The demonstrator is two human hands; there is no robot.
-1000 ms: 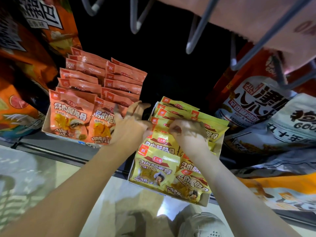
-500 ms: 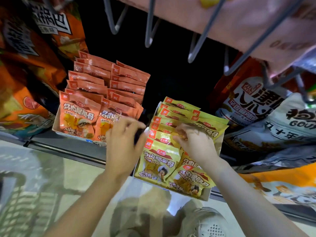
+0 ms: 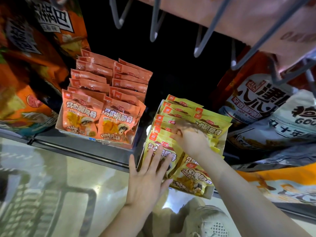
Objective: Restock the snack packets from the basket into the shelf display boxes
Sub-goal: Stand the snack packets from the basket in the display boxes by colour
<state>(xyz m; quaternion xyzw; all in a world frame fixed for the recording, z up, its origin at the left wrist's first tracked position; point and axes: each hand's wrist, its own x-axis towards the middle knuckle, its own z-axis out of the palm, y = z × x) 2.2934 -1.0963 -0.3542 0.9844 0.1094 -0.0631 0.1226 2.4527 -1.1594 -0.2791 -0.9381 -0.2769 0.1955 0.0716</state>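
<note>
Yellow snack packets (image 3: 177, 117) sitting in the shelf display box (image 3: 207, 194): left hand (image 3: 148, 178) pressing flat-fingered, right hand (image 3: 189, 139) pinching between rows; overhanging box risking tipping off the shelf (image 3: 77, 147).

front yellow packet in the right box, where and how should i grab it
Pinch the front yellow packet by its sealed top edge, from above. It stands upright, leaning back against the row; the left hand lies flat on its face, and the display box lip hides its bottom.
</note>
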